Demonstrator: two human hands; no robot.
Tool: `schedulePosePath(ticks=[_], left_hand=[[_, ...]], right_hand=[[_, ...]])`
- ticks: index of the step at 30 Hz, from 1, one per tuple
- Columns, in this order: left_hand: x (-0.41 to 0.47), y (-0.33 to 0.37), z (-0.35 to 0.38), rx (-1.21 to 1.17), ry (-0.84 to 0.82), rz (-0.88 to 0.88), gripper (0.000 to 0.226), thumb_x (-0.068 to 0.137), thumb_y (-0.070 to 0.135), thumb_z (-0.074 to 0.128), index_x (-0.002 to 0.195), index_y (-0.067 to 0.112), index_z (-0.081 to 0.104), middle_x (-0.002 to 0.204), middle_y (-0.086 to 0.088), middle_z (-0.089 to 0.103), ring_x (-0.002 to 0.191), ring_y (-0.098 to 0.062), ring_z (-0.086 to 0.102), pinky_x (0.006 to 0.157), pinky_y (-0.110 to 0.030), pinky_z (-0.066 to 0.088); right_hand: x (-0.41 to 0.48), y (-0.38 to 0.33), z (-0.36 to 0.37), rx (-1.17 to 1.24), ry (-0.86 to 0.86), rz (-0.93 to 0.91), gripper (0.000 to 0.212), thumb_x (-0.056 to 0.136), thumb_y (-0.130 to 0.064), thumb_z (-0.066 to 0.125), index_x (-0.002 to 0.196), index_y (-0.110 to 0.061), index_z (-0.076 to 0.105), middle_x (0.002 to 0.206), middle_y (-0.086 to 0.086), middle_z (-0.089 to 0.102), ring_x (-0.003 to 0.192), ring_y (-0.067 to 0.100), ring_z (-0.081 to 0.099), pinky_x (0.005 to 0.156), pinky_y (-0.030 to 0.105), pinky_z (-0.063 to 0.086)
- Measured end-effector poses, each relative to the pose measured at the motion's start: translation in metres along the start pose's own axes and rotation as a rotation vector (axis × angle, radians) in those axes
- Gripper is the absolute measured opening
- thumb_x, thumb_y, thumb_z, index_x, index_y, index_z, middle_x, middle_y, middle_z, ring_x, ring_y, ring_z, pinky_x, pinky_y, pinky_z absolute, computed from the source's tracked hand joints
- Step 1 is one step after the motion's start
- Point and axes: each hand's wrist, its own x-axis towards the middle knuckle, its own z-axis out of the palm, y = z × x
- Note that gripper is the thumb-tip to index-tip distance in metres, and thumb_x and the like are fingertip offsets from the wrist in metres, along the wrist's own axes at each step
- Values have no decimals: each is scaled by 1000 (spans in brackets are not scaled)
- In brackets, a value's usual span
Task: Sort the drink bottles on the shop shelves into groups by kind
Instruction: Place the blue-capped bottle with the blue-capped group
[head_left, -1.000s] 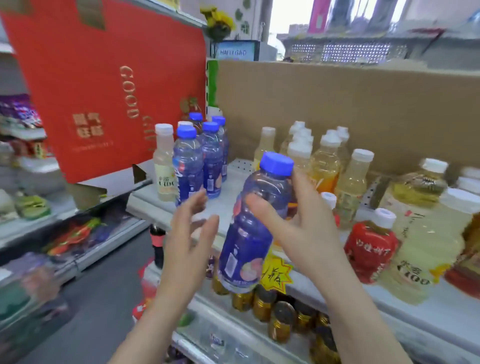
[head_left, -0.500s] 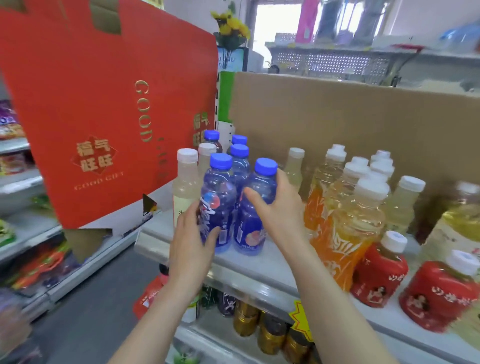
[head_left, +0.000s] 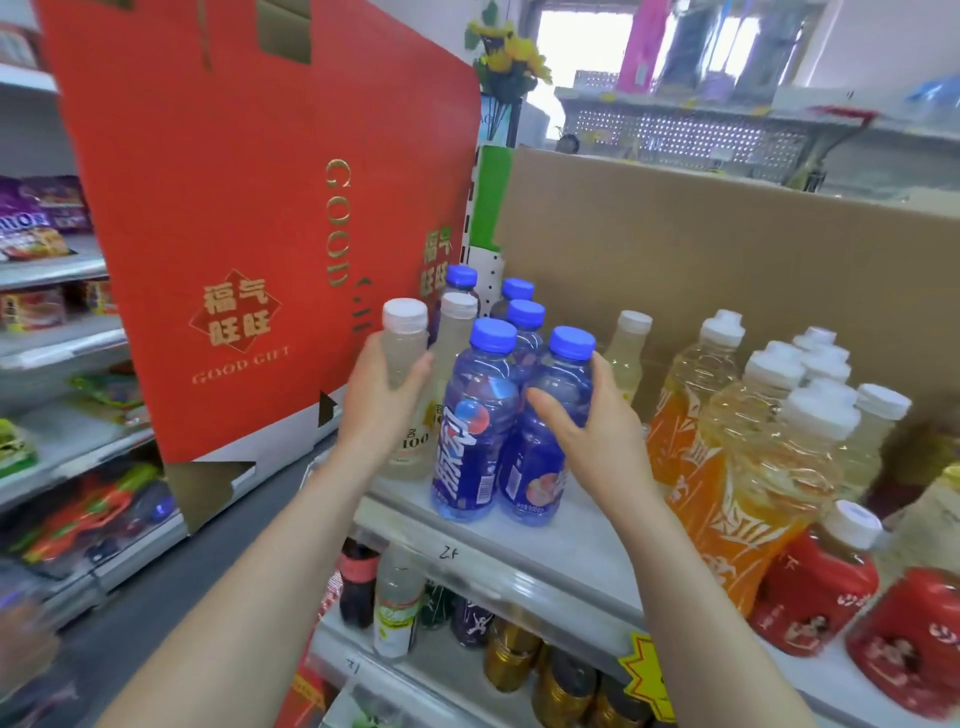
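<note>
Shop shelf (head_left: 545, 551) of drinks, both hands on bottles
Left hand (head_left: 382, 400) grips a pale bottle (head_left: 402, 338) at the shelf's left end, beside a red box (head_left: 249, 208); right hand (head_left: 587, 431) is wrapped round a blue bottle (head_left: 563, 379) standing near the front edge, just beside its twin (head_left: 478, 426); orange bottles (head_left: 727, 493) stand further right along the same shelf

Shelf (head_left: 545, 551) w/ sports-drink bottles (head_left: 475, 431) grouped at left end. Left hand (head_left: 379, 400) grips "100" bottle (head_left: 402, 343) just left of group; right hand (head_left: 597, 436) grips front-right bottle (head_left: 535, 467) of group. Larger drink bottles (head_left: 727, 467) to right, cardboard box (head_left: 727, 249) behind, gift box (head_left: 249, 208) far left, cans (head_left: 511, 660) on shelf below.
</note>
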Motion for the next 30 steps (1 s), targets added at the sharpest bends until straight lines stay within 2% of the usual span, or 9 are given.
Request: schedulePosePath(ticks=[2, 4, 7, 9, 13, 17, 20, 25, 30], left_hand=[[-8, 7, -16, -41, 141, 88, 23, 95, 28, 62, 112, 24, 48, 103, 6, 57, 97, -17, 56, 68, -5, 35], [-17, 19, -39, -79, 212, 183, 23, 94, 30, 63, 111, 29, 48, 101, 10, 57, 92, -10, 56, 71, -5, 36], [-37, 38, -72, -91, 191, 247, 20, 89, 42, 60, 105, 46, 49, 102, 19, 60, 92, 2, 58, 75, -13, 43], [-52, 41, -87, -91, 158, 234, 19, 88, 49, 57, 105, 44, 53, 99, 24, 64, 91, 6, 59, 74, -12, 44], [-78, 33, -103, -145, 106, 134, 31, 81, 58, 54, 101, 35, 60, 95, 16, 68, 86, -2, 63, 75, -24, 48], [-94, 27, -117, -141, 51, 90, 36, 76, 62, 55, 100, 37, 61, 96, 9, 69, 85, -8, 65, 76, -38, 51], [-100, 23, -127, -138, 32, 75, 32, 76, 61, 55, 103, 44, 60, 100, 12, 69, 89, -3, 65, 77, -35, 51], [-104, 13, -133, -167, 42, 34, 29, 74, 63, 55, 100, 51, 60, 103, 19, 69, 93, 2, 65, 75, -27, 47], [-107, 1, -128, -250, 70, 6, 33, 76, 59, 58, 104, 42, 63, 104, 12, 71, 96, -5, 67, 76, -23, 51]], right_hand=[[-1, -5, -2, -79, 47, -10, 68, 85, -55, 68, 144, -33, 42, 138, -8, 58, 126, 14, 56, 106, 45, 48], [-2, -23, -2, -192, 198, -105, 71, 91, -49, 66, 150, -22, 39, 147, 0, 50, 136, 18, 46, 114, 38, 38], [3, -74, 3, -295, 294, -339, 56, 97, -35, 62, 147, -15, 44, 140, 5, 54, 129, 21, 48, 101, 22, 31], [23, -106, 15, -407, 122, -388, 47, 100, -32, 58, 143, -16, 49, 133, 7, 59, 120, 25, 54, 93, 28, 37], [74, -138, 60, -768, -203, -208, 33, 100, -21, 53, 131, -9, 56, 128, 17, 61, 117, 38, 59, 87, 37, 47], [95, -144, 86, -1023, -465, -108, 37, 105, -11, 39, 137, -3, 54, 140, 15, 57, 129, 32, 54, 70, 20, 41], [98, -157, 93, -989, -493, -110, 37, 99, -4, 46, 133, -3, 59, 136, 15, 61, 123, 33, 60, 85, 35, 50], [82, -158, 101, -869, -531, -221, 37, 94, -7, 53, 127, -18, 67, 120, 8, 67, 105, 31, 65, 73, 33, 47], [27, -125, 115, -333, -208, -220, 47, 97, -21, 59, 141, -23, 45, 128, 13, 56, 115, 37, 58, 88, 40, 45]])
